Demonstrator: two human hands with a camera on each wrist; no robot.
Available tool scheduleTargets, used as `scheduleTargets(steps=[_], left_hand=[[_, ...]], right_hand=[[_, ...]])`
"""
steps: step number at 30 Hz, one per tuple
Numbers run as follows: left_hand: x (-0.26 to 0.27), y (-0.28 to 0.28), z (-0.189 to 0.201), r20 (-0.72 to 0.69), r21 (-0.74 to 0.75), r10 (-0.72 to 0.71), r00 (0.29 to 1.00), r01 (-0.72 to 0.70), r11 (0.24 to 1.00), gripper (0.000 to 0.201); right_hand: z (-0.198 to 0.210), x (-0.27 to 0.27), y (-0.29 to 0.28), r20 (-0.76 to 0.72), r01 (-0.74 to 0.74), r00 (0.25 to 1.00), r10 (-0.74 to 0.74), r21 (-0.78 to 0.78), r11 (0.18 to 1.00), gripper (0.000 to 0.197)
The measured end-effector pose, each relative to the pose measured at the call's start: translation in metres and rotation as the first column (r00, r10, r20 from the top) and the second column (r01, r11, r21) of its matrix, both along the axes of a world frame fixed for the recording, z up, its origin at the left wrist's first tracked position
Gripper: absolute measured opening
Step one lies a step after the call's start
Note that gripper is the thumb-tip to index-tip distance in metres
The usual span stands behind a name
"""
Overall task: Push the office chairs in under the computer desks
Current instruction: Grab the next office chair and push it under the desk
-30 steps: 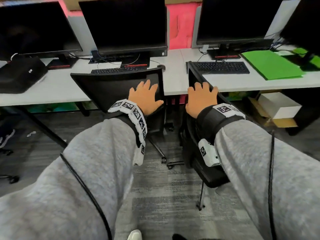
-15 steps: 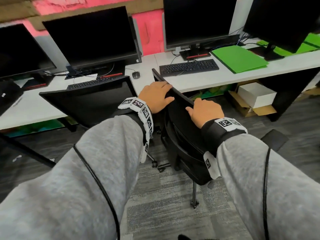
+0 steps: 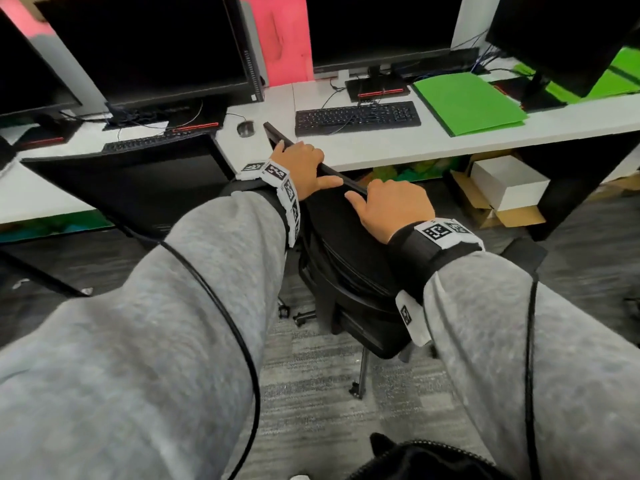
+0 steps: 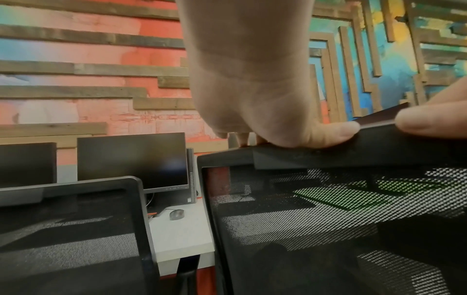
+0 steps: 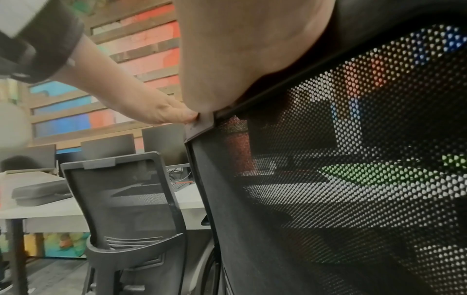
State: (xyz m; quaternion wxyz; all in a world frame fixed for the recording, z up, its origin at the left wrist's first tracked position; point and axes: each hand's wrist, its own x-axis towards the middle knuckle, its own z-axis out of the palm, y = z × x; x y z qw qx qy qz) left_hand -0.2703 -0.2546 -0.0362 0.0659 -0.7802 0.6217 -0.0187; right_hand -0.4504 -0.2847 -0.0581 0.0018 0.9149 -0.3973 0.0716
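Both hands are on the black chair (image 3: 339, 233): the left hand (image 3: 298, 166) is curled over the top edge of its backrest with the thumb along the rail, and the right hand (image 3: 393, 207) grips the same edge just beside it. The chair sits angled, far corner by the counter (image 3: 398, 150) near the mouse (image 3: 245, 128), seat out on the carpet (the neighbouring chair (image 3: 131, 181) stands against the counter edge). The wrist bands (image 3: 438, 233) show square black-and-white codes.

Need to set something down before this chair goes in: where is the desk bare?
Bare: the white desk strip in front of the black keyboard and green folder. Crowded: black monitor stand behind the keyboard; black mesh chair back at its left.
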Motion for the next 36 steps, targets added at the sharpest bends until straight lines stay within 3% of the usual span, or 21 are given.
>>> scheduleTargets(steps=[6,9,12,16,18,22,27,36], left_hand=[[-0.02,-0.026,-0.013,-0.037,-0.105,-0.03,0.999,0.026,0.994,0.075],[-0.037,-0.051,-0.014,-0.065,-0.106,-0.061,0.996,0.054,0.993,0.065],[-0.044,-0.08,-0.011,-0.059,-0.023,-0.064,0.996,0.062,0.998,0.063],[-0.028,-0.119,-0.01,0.032,0.109,-0.002,0.999,-0.002,0.994,0.094],[-0.029,-0.142,-0.008,0.066,0.152,-0.015,0.998,0.004,0.988,0.095],[-0.036,-0.183,-0.008,0.081,0.207,-0.041,0.996,0.023,0.978,0.087],[-0.034,-0.208,-0.006,0.045,0.2,0.062,0.997,-0.07,0.977,0.081],[-0.045,-0.249,-0.006,-0.05,0.135,0.275,0.96,-0.266,0.954,0.084]], right_hand=[[0.0,-0.035,-0.046,-0.013,-0.108,0.994,0.108,-0.026,0.994,0.059],[0.0,-0.06,-0.081,-0.025,-0.135,0.991,0.133,-0.047,0.99,0.059],[-0.001,-0.084,-0.123,-0.075,-0.137,0.989,0.13,-0.091,0.986,0.061],[-0.006,-0.113,-0.182,-0.119,-0.106,0.989,0.09,-0.136,0.985,0.066],[-0.008,-0.122,-0.211,-0.107,-0.058,0.993,0.044,-0.133,0.989,0.064],[-0.01,-0.119,-0.261,-0.057,0.023,0.998,-0.034,-0.18,0.983,0.058],[-0.007,-0.102,-0.301,-0.074,0.025,0.997,-0.033,-0.116,0.993,0.06],[0.002,-0.075,-0.383,-0.082,-0.16,0.985,0.152,-0.097,0.982,0.06]])
